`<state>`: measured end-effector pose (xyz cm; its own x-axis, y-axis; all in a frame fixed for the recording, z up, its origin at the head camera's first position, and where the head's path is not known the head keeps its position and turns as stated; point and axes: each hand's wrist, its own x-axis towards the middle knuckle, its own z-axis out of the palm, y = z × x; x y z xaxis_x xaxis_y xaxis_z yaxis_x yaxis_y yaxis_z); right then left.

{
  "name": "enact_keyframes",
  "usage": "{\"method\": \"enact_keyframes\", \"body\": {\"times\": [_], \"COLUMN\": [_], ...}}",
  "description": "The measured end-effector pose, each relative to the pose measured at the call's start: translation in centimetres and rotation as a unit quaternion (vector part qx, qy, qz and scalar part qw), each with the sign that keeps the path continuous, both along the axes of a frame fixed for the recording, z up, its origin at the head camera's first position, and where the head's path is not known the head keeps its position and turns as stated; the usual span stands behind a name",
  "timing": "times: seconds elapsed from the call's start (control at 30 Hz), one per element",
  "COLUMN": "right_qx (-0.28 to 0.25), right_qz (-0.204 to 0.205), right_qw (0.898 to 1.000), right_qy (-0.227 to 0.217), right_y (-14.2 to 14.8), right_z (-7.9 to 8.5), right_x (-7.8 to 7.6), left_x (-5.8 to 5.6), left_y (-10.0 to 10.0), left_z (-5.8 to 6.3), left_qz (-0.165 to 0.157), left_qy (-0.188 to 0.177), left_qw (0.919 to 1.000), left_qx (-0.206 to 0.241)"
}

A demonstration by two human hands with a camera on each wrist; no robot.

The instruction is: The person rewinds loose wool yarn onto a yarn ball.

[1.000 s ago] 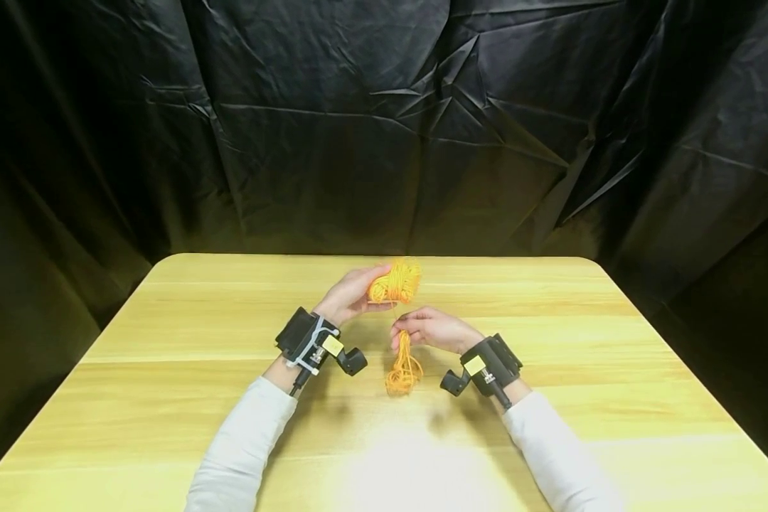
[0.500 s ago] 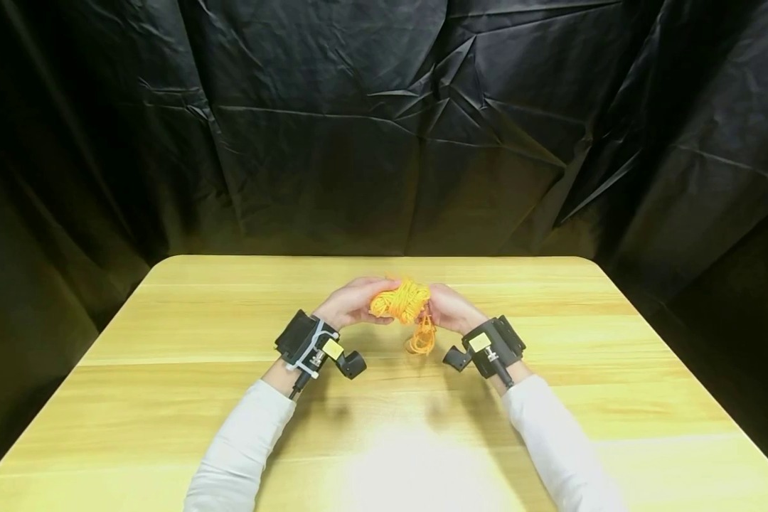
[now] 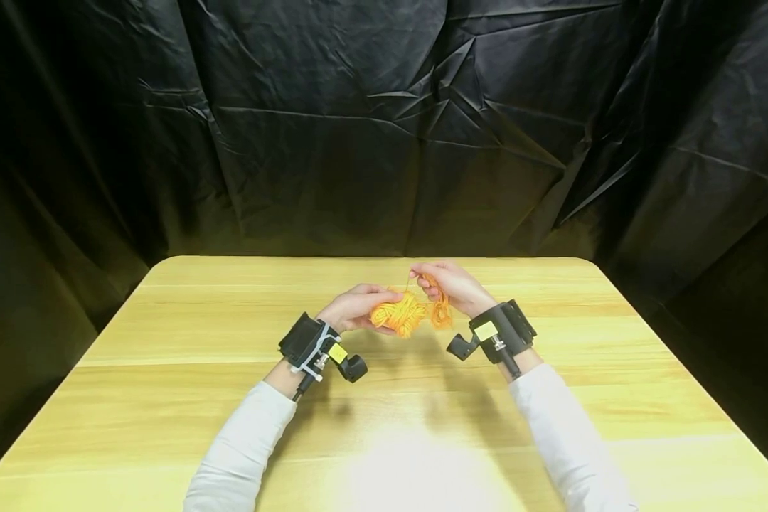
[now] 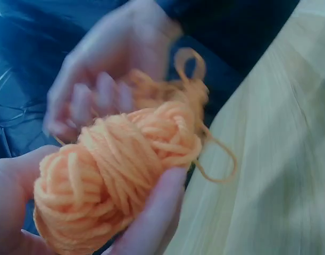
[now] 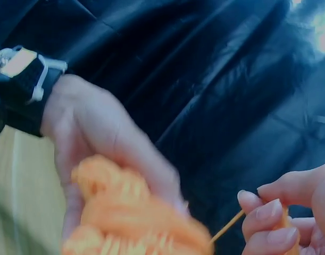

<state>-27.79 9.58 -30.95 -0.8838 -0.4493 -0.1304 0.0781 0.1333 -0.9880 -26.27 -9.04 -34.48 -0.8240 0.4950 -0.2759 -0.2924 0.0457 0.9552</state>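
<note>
An orange-yellow ball of yarn (image 3: 400,314), wound thick around its middle, is held above the table in my left hand (image 3: 358,308). In the left wrist view, thumb and fingers grip the yarn ball (image 4: 119,170) from both sides. My right hand (image 3: 453,286) is up at the ball's right, pinching a strand between thumb and fingertips. That taut strand (image 5: 227,226) runs from the ball to the right hand in the right wrist view. A loose bundle of yarn (image 3: 441,313) hangs from the right hand's curled fingers, with a loop dangling beside the ball in the left wrist view.
A pale wooden table (image 3: 166,398) lies under both hands. Behind its far edge hangs a creased black curtain (image 3: 333,178). Each wrist wears a black strap with a small camera (image 3: 464,346).
My right hand has gone from below the ball round its right side to up beside it, carrying the loose bundle along. The left hand still holds the ball, now slightly lower and turned.
</note>
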Motion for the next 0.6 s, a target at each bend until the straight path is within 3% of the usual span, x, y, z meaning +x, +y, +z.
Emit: {"method": "enact_keyframes", "body": {"times": [0.23,0.37,0.5,0.6], "right_qx": [-0.013,-0.018,-0.011,0.008], "right_qz": [-0.001,0.023,0.102,0.194], "right_qw": [0.997,0.993,0.985,0.969], "right_qy": [0.078,0.114,0.142,0.155], "right_y": [0.1,0.1,0.3,0.3], "right_z": [2.0,2.5,2.1,1.2], "right_x": [1.7,2.8,3.7,3.9], "left_x": [-0.6,-0.8,-0.9,-0.9], "left_y": [0.1,0.0,0.0,0.1], "left_z": [-0.6,-0.6,-0.5,-0.2], "left_qz": [0.059,0.093,0.133,0.153], "left_qy": [0.004,-0.009,-0.013,-0.008], "left_qw": [0.9977,0.9952,0.9909,0.9881], "left_qx": [-0.031,-0.028,-0.010,-0.001]}}
